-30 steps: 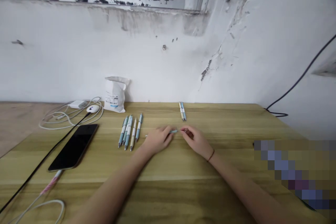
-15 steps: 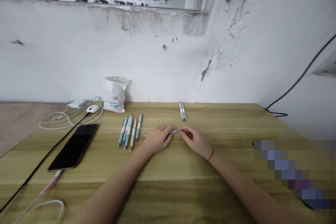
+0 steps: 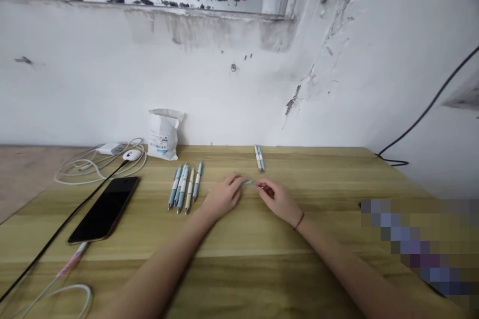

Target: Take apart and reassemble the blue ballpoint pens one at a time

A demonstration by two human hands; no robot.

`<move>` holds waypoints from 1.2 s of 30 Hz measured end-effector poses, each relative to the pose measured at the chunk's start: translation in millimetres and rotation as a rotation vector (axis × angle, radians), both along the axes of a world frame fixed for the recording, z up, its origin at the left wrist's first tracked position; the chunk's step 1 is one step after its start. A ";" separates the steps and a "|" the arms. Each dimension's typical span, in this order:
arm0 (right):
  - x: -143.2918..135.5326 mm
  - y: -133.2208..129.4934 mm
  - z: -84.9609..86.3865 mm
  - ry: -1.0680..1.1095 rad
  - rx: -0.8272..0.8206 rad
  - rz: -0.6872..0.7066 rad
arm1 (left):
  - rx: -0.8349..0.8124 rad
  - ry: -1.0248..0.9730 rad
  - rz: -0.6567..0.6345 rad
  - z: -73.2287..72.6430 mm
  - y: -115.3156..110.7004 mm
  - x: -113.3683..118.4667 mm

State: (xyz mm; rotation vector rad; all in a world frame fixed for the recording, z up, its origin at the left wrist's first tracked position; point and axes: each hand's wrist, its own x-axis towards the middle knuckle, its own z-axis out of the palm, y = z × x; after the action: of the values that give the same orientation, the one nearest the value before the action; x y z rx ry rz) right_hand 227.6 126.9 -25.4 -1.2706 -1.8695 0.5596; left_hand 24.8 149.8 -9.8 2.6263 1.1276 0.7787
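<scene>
Closed around a light blue pen part (image 3: 247, 183) is my left hand (image 3: 223, 196), low over the middle of the table; most of the part is hidden by the fingers. Just to its right, my right hand (image 3: 276, 199) pinches a small piece too tiny to make out, close to the tip of the pen part. Several blue, white and cream pens (image 3: 182, 189) lie side by side left of my left hand. Farther back, beyond my right hand, a small group of pens (image 3: 259, 158) rests near the wall.
A black phone (image 3: 105, 209) with a cable plugged in lies at the left on the wooden table (image 3: 239, 279). Behind it are coiled white cables, a charger (image 3: 110, 149) and a white package (image 3: 163, 134). A pixelated area covers the right edge.
My left hand has shifted slightly left and back, and the visible end of the pen part has tilted up. My right hand has hardly moved.
</scene>
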 end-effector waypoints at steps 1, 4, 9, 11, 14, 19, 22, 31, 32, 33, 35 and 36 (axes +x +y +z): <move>0.0 0.0 0.3 0.000 -0.003 -0.004 | -0.005 0.002 0.005 -0.6 0.6 -0.2; -0.1 0.0 0.5 0.010 -0.012 -0.018 | -0.021 0.006 -0.008 -1.8 1.6 -0.9; -0.2 0.7 -3.2 0.034 -0.005 -0.017 | -0.013 -0.014 -0.053 -1.8 1.9 -1.2; -0.3 1.2 -4.5 0.043 -0.001 -0.015 | -0.016 -0.014 -0.069 -1.2 1.5 -0.9; -0.5 2.0 -5.0 0.039 -0.004 0.006 | -0.011 -0.005 -0.088 -0.2 0.6 -0.5; -0.9 1.8 -3.0 0.012 0.002 0.014 | 0.005 0.001 -0.073 -1.2 0.8 -0.2; -2.0 -1.6 0.2 -0.070 0.013 -0.011 | 0.013 0.002 -0.052 -1.7 1.2 -0.5; -18.2 -19.2 17.2 -0.362 0.188 0.057 | 0.000 -0.056 0.038 -2.6 2.9 -1.3; -21.9 -21.1 18.5 -0.393 0.207 0.119 | 0.002 -0.071 0.053 -3.7 3.9 -1.5; -25.6 -22.6 19.2 -0.423 0.222 0.160 | 0.002 -0.087 0.071 -4.8 4.9 -1.7; -32.3 -24.4 19.3 -0.478 0.234 0.189 | -0.007 -0.120 0.112 -6.4 6.9 -2.3; -34.9 -24.7 18.9 -0.495 0.236 0.186 | -0.016 -0.137 0.132 -6.8 7.7 -2.5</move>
State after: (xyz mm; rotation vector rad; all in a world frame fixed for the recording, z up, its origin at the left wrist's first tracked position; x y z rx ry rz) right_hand 192.7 102.2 -6.5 -1.1523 -2.3982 0.1087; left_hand 22.2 157.5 -16.7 2.4625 1.2724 0.9556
